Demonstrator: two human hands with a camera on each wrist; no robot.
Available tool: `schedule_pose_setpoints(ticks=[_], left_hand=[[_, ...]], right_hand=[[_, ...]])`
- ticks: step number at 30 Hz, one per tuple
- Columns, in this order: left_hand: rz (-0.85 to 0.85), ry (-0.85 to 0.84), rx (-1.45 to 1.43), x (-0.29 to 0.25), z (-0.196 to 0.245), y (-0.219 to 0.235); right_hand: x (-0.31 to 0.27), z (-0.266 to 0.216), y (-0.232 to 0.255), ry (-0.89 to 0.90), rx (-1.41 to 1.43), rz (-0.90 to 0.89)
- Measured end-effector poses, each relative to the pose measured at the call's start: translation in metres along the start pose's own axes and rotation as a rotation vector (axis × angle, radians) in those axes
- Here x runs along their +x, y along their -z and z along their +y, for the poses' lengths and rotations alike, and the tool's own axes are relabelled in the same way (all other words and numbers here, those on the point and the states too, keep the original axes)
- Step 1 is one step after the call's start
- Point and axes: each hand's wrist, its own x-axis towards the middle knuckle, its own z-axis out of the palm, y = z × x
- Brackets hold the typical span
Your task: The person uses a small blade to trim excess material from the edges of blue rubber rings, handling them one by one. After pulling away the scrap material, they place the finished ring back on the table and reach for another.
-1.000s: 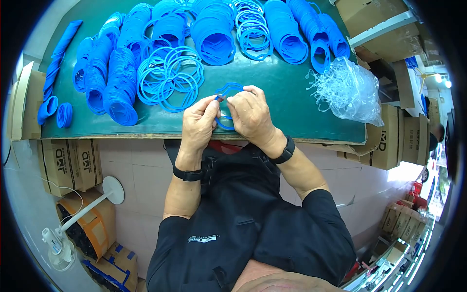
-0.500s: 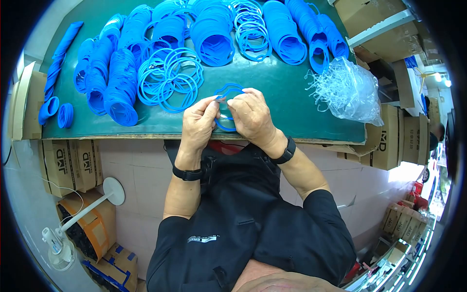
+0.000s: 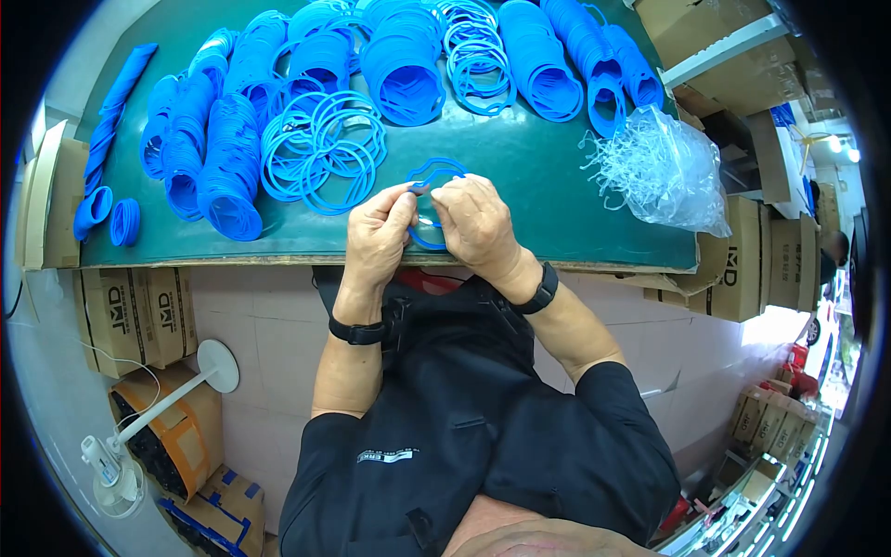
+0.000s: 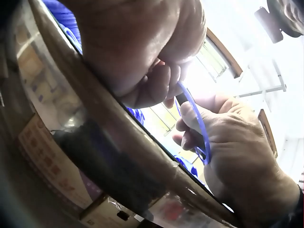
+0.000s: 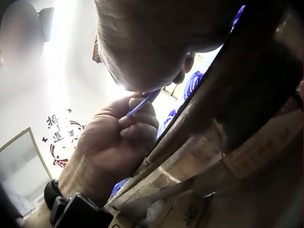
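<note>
A thin blue ring (image 3: pixel 426 245) with a wavy outline is held between both hands, just above the near edge of the table. My left hand (image 3: pixel 376 234) pinches its left side between thumb and index finger. On the opposite side, my right hand (image 3: pixel 479 223) grips the ring with curled fingers, its fingertips close to the left ones. A strip of the blue ring (image 4: pixel 200 121) crosses the right thumb in the left wrist view. Between the fingertips there shows a small dark piece (image 4: pixel 181 99), mostly hidden; I cannot tell what it is.
Loose blue rings (image 3: pixel 325 148) lie on the green table (image 3: pixel 529 176) beyond the hands. Rows of stacked blue rings (image 3: pixel 402 74) line the back. A clear bag (image 3: pixel 664 172) of thin pale strips sits at the right. Cardboard boxes (image 3: pixel 742 260) stand beside the table.
The hands stay nearly in place around the ring. The right hand's fingertips have shifted slightly toward the body, and the head view has moved a little.
</note>
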Motion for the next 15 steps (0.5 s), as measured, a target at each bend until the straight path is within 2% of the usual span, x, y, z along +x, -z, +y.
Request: schedule_pose_setpoints(ticks=[3,6,8,12,15], left_hand=[[-0.001,0.000,0.019,-0.0019,0.0013,-0.0002],[0.000,0.003,0.027,-0.0001,-0.0001,-0.0005],[-0.003,0.002,0.029,0.0002,-0.0012,0.0008],[-0.001,-0.010,0.043,-0.0009,0.0021,-0.0017],[-0.003,0.008,0.033,0.0003,0.0035,-0.0025]], right_hand=[[0.0002,-0.0014,0.0025,0.069,-0.021,-0.015],[-0.0002,-0.0012,0.0010,-0.030,0.011,0.079],[-0.0004,-0.0012,0.0012,0.030,-0.023,-0.001],[0.0009,0.0021,0.0048,0.068,-0.033,-0.017],[0.0035,0.0053,0.0059,-0.025,-0.010,0.074]])
